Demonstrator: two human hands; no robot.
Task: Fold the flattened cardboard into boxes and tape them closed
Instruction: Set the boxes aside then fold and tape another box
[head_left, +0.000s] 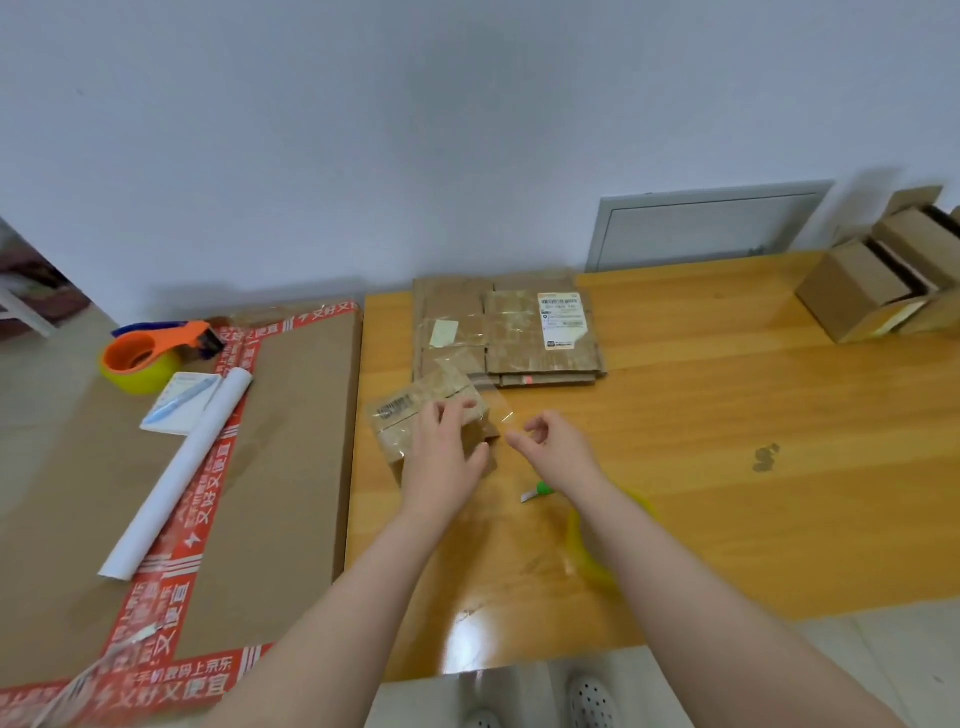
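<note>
A small folded cardboard box stands on the wooden table near its left edge. My left hand lies on top of the box with its fingers curled over the far edge. A strip of clear tape runs from the box top out to the right. My right hand pinches the loose end of that strip just right of the box. Behind the box lies a stack of flattened cardboard with a white label. A yellow tape roll sits under my right forearm, partly hidden.
A large flat carton with red printed tape lies at the left, bearing an orange tape dispenser, a white paper roll and a pen on a pad. Several finished boxes stand at the far right. A green-handled cutter lies by my right wrist.
</note>
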